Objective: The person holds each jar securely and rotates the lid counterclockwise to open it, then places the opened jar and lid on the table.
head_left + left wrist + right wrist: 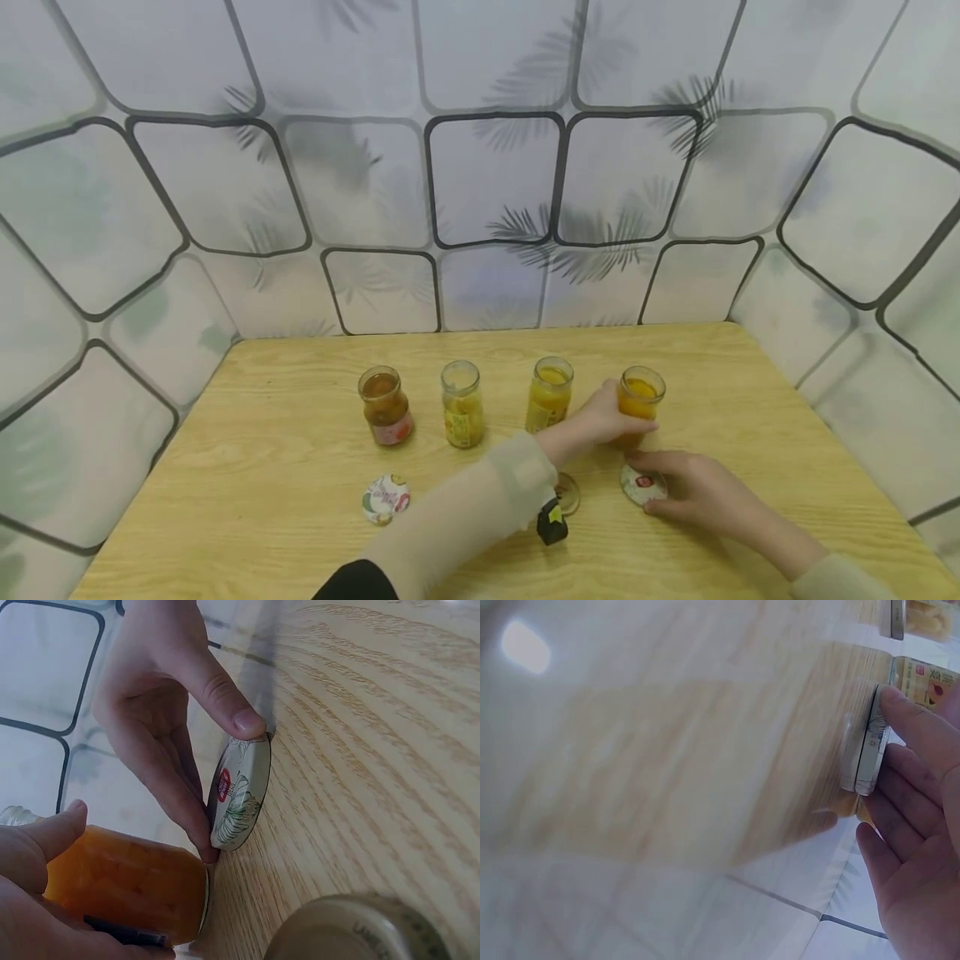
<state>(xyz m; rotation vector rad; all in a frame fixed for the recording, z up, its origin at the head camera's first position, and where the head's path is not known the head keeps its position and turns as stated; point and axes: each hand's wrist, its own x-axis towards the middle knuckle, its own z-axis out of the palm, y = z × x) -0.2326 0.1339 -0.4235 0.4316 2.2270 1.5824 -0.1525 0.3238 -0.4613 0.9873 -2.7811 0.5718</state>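
At four o'clock on the table [750, 392], the lid [642, 486] (printed) is pinched by the right hand [693, 496]. The open jar [640, 400] is gripped by the left hand [603, 417]. Its orange contents could be spilled if the jar is tipped while the lid is lifted.

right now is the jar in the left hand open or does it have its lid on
Open. The jar stands upright with a bare rim and orange filling showing, gripped by the left hand; the right hand pinches a lid on the table.

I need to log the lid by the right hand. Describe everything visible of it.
The lid is a small round disc, white on top with a green leaf print and a small red label, and looks like metal with a shallow rim. It lies flat on the wooden table, just in front of the rightmost jar of orange preserve, which stands open. The right hand pinches its edge between thumb and fingers. The left hand grips the jar, not the lid.
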